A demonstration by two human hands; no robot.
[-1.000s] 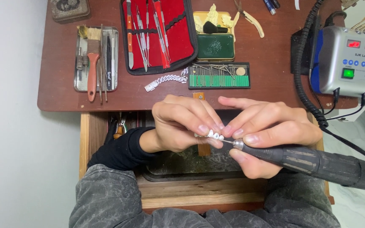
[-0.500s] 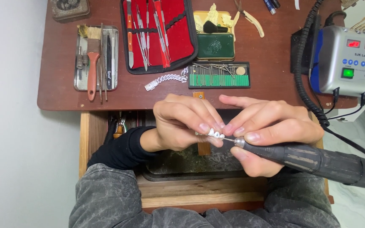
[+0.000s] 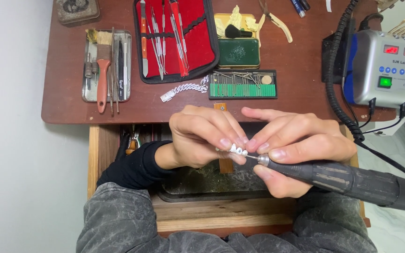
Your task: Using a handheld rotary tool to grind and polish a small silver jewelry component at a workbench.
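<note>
While the left hand [image 3: 202, 136] pinches a small white piece [image 3: 238, 150] steady, the right hand [image 3: 296, 145] grips a rotary handpiece [image 3: 343, 180], tip meeting it from 3 o'clock.

Fingers hide most of the small white piece [image 3: 238, 150]; its shape is unclear.

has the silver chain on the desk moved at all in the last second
No. The silver chain lies in the same spot, just left of the green bur holder and below the red tool case, as in the earlier pictures.
</note>
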